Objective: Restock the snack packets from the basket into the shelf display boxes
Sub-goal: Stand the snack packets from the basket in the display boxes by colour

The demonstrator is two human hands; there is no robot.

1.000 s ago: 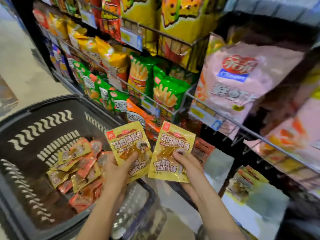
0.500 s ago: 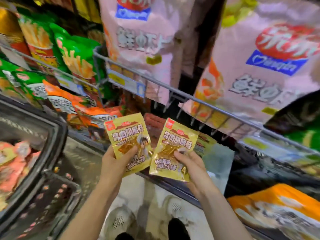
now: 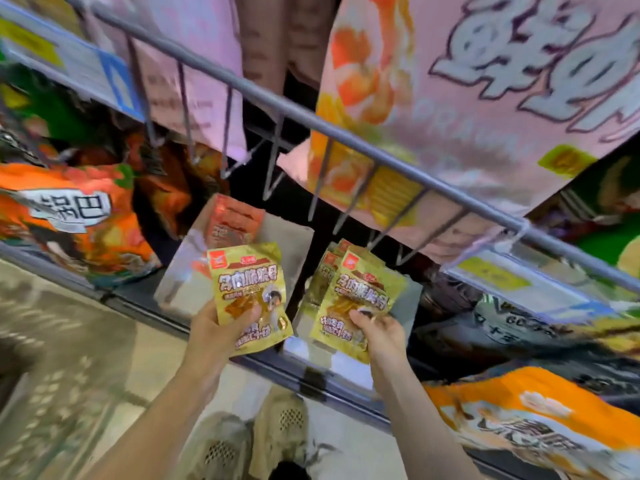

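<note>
My left hand point(image 3: 217, 330) grips a yellow snack packet point(image 3: 250, 285) by its lower edge, held upright in front of a clear display box point(image 3: 180, 271) that holds red packets point(image 3: 233, 220). My right hand point(image 3: 381, 332) pinches a second yellow packet point(image 3: 360, 292) at the mouth of the neighbouring display box point(image 3: 410, 303), where matching yellow packets point(image 3: 327, 265) stand behind it. Both boxes sit on the low shelf. The basket is out of view.
A grey wire shelf rail point(image 3: 311, 123) with price tags runs diagonally above the boxes, carrying large pink prawn-cracker bags point(image 3: 485, 98). Orange bags lie at the left point(image 3: 69, 220) and lower right point(image 3: 536, 420). My shoes point(image 3: 249, 441) stand on the floor below the shelf edge.
The view has swung right and down, away from the basket and close to the low shelf. Both hands carried their yellow packets forward; the right one now reaches the box of yellow packets.
</note>
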